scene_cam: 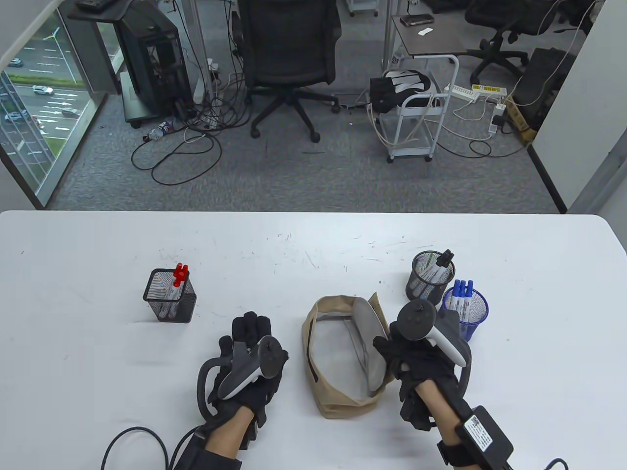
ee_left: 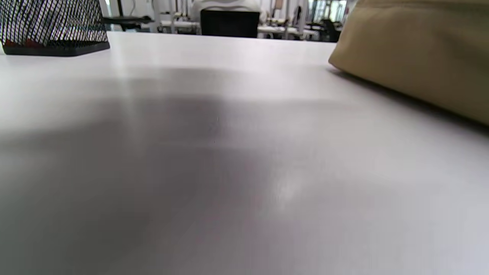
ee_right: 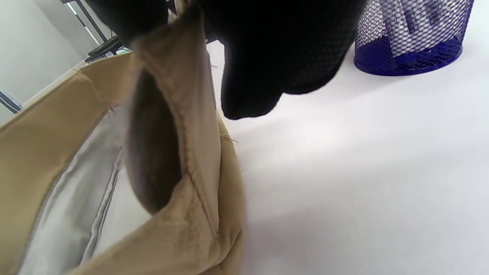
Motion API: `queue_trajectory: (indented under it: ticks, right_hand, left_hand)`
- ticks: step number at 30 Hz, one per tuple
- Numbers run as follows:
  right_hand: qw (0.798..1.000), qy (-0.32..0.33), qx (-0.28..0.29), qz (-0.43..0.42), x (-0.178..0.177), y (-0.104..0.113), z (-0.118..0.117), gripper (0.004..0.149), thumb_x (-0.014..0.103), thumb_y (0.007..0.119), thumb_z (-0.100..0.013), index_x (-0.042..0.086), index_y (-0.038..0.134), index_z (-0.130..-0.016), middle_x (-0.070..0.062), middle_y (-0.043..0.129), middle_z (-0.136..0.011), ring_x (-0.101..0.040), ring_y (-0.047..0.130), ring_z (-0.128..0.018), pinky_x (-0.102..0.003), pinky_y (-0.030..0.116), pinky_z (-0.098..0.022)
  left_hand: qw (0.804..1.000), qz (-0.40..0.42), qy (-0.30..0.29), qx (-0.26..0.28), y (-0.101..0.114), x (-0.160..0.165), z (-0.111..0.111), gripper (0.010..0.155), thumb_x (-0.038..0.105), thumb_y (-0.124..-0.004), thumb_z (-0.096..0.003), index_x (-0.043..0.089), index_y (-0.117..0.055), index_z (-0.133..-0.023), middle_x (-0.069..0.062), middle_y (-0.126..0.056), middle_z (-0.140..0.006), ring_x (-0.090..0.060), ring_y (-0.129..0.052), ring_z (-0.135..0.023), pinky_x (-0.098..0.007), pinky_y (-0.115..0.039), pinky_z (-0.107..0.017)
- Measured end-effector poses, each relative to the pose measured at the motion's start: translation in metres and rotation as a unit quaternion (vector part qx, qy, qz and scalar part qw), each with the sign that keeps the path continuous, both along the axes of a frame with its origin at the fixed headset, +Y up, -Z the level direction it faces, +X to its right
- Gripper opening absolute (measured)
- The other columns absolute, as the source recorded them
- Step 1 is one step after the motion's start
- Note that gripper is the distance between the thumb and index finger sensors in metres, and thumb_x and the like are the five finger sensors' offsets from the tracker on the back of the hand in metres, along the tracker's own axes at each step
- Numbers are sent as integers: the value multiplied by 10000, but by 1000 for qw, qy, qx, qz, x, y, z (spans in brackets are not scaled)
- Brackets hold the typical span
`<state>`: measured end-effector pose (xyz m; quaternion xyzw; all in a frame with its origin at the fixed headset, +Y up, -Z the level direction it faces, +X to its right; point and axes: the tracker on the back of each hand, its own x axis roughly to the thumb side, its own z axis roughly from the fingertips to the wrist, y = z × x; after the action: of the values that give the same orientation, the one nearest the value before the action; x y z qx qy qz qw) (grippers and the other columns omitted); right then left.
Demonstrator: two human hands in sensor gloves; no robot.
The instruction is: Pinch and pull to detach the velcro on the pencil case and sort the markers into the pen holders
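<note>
Tan pencil case [scene_cam: 343, 362] lying open at table [scene_cam: 313, 245] centre-front, mouth gaping upward, grey lining showing, no markers visible inside. Flap [scene_cam: 372, 342] standing up along the case's right edge, grey velcro patch [ee_right: 153, 152] facing inward.

Right hand [scene_cam: 416, 362] gripping the flap's upper edge, fingers [ee_right: 267, 57] curling over the fabric in the right wrist view; tracker sitting on the back of the hand.

Left hand [scene_cam: 247, 362] resting on the table just left of the case, not touching it, fingers lying fairly straight and holding nothing. Left wrist view showing only bare tabletop, the case's side [ee_left: 416, 49] at right and a mesh holder's base at upper left.

Square black holder [scene_cam: 170, 302] standing well apart to the left, holding red markers [scene_cam: 180, 275], caps up.

Round black holder [scene_cam: 430, 280] standing beyond the right hand, holding black markers [scene_cam: 437, 268], one leaning out over the rim, cap up.

Blue holder [scene_cam: 468, 311] standing just beside the round black holder, nearer the person, holding blue markers [scene_cam: 463, 293], caps up; appearing at upper right in the right wrist view [ee_right: 412, 42].

Office chair [scene_cam: 289, 58], cart [scene_cam: 416, 122] and floor cables lying beyond the table.
</note>
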<state>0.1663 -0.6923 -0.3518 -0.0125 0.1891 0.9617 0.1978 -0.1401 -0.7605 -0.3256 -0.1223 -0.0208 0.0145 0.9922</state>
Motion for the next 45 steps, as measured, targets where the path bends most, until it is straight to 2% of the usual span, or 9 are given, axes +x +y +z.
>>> queue_trajectory:
  ticks: [6,9,12,14,16,20,24,28,45]
  right_hand:
    - [998,-18,66,-8,12,34,21,683,473,795,-500,-27,734,-961,-212,984,-772,-267,1071,-388,-377,885,-274]
    - [993,-38,110,-2,23,45,35,635,442,740,-528,17,699,-999,-198,945,-842,-304,1055,-495,-411,877,-337]
    - [986,-50,155,24,37,35,44,632,425,678,-545,98,588,-1078,-172,789,-1032,-393,924,-798,-528,809,-498]
    - [984,-48,157,66,43,20,46,644,430,634,-546,171,486,-1117,-126,592,-1157,-411,707,-998,-595,693,-624]
    - [982,-41,156,102,48,-1,45,665,448,597,-538,228,388,-1129,-75,429,-1204,-363,475,-1088,-602,542,-718]
    - [985,-18,106,133,54,-43,43,729,487,531,-521,232,213,-1125,-66,167,-1202,-324,191,-1093,-593,291,-744]
    - [991,5,42,129,55,-68,36,752,514,488,-509,228,125,-1102,-62,66,-1176,-311,95,-1072,-581,201,-735]
    - [991,1,24,133,55,-74,33,757,515,479,-508,219,105,-1095,-72,49,-1167,-318,75,-1066,-580,185,-730]
    - [992,7,28,126,54,-76,39,759,500,474,-514,180,88,-1083,-115,36,-1150,-354,67,-1043,-587,184,-705]
  left_hand:
    - [1000,1,1,2,-3,-4,4,827,583,-387,-512,198,-118,-1192,-105,-101,-1260,-374,-142,-1130,-581,-274,-771]
    - [1000,4,1,1,-5,-6,6,827,581,-390,-511,195,-122,-1192,-106,-102,-1259,-378,-140,-1127,-582,-273,-770]
    - [1000,0,3,1,-6,-9,7,828,580,-388,-511,189,-124,-1192,-109,-99,-1256,-380,-137,-1124,-582,-274,-768]
    - [1000,5,4,0,-6,-9,7,827,580,-388,-510,192,-123,-1190,-109,-100,-1255,-380,-136,-1123,-581,-274,-768]
    - [1000,7,5,2,-7,-8,7,829,580,-390,-510,189,-120,-1189,-108,-93,-1254,-380,-131,-1122,-581,-272,-768]
    - [1000,9,3,3,-8,-8,10,828,580,-390,-510,191,-117,-1188,-110,-93,-1252,-381,-129,-1120,-581,-272,-767]
    - [1000,17,5,1,-8,-9,11,830,579,-390,-511,185,-114,-1188,-112,-87,-1251,-382,-125,-1118,-580,-270,-767]
    - [1000,19,5,2,-9,-9,11,829,578,-392,-510,187,-117,-1187,-113,-88,-1250,-383,-124,-1117,-581,-271,-767]
    - [1000,23,4,13,-9,-11,12,832,580,-393,-509,186,-112,-1185,-116,-84,-1250,-387,-120,-1116,-581,-268,-766]
